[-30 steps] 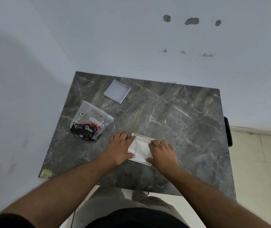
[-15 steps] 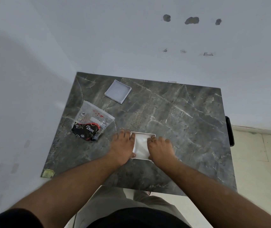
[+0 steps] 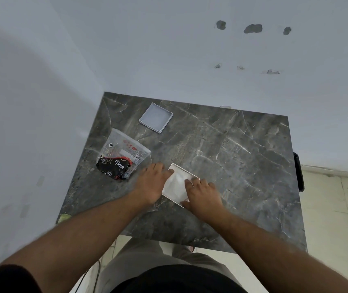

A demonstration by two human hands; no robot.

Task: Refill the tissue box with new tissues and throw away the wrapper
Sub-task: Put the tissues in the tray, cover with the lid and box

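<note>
Both hands flat on white tissues (image 3: 176, 182) in the tissue box (image 3: 187, 174) near the table (image 3: 243, 166) front — left hand (image 3: 151, 185) and right hand (image 3: 203, 196) gripping nothing; the wrapper (image 3: 121, 157) lies left.

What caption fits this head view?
Both hands, left and right, press white tissues into square white box.

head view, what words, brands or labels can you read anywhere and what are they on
"Dove": white script on the black and red part of the clear plastic wrapper lying on the dark marble table.
"CP": small round marks on the same wrapper, barely legible.
White label strip and red marks on the wrapper: too small to read.
White square tissue box and square white lid: no text visible.
</note>
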